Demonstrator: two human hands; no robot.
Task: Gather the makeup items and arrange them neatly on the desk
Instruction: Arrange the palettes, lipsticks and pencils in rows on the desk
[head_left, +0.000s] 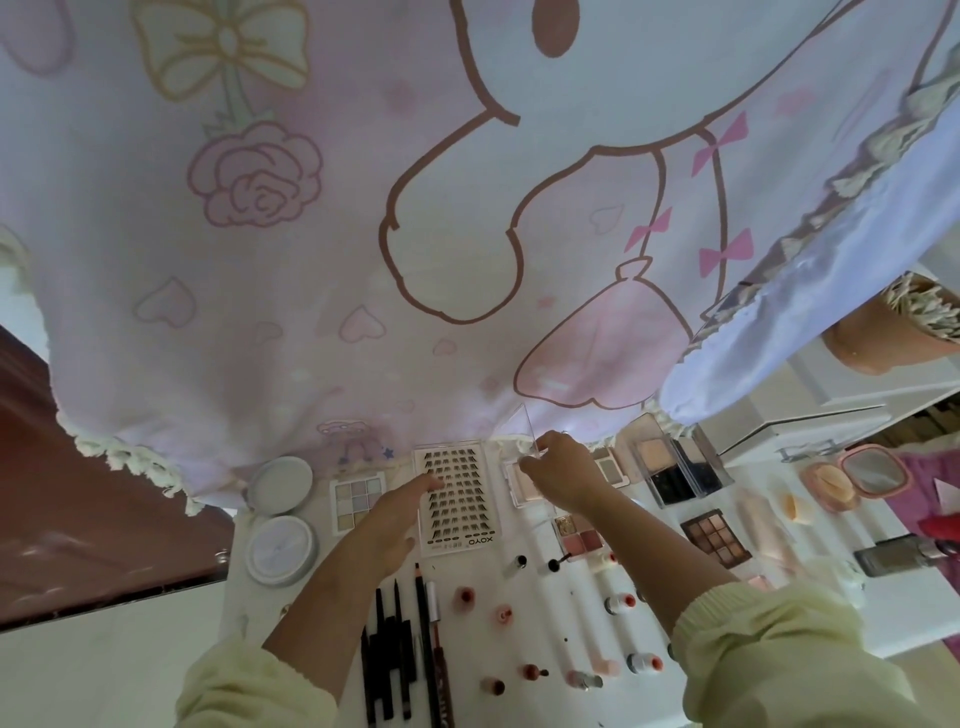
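While a lid (521, 432) is being pinched by the right grip (558, 473), the lash tray (462, 501) leftward is being touched (left grip (397, 519) wide).

Our right hand (560, 472) pinches a clear plastic lid (521, 434); our left hand (397, 517) touches the white rectangular false-lash tray (465, 501).

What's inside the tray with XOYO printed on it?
Rows of dark lash clusters fill the tray. The left hand covers a few at its left edge.
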